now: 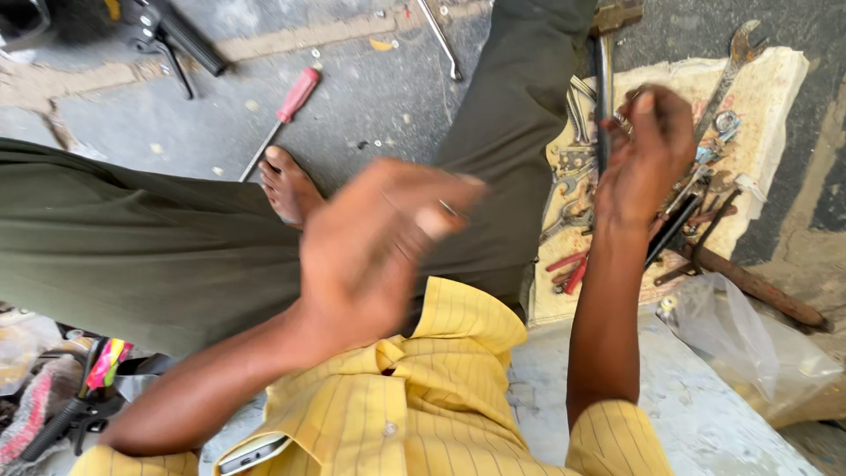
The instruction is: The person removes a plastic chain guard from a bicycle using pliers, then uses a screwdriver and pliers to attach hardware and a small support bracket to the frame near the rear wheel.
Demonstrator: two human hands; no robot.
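Two hands are up in my view, both over the floor where I sit with legs crossed. My left hand (pixel 374 251) hangs blurred above my lap, back toward the camera, fingers curled loosely; a thin pale sliver shows at the fingertips, possibly a small metal part, but I cannot tell whether that grip is clenched on it or merely beside it. My right hand (pixel 648 154) is raised over the tool mat (pixel 775 97), fingers bunched around something small and shiny near the top of the palm. I judge that grip as pinched shut on a small metal piece (pixel 627 113), though the piece itself is too blurred to name.

The mat lies on the floor along my right side, near its far right corner, and carries a heap of spanners (pixel 573 176), a long wrench (pixel 731 70) at its far edge, and red-handled pliers (pixel 568 273) at the near edge. They seem spread there so each sits within reach.

A red-handled screwdriver (pixel 286 110) lies on the bare floor beyond my bare foot (pixel 286 185). A clear plastic bag (pixel 731 339) sits just beside the mat's near edge.
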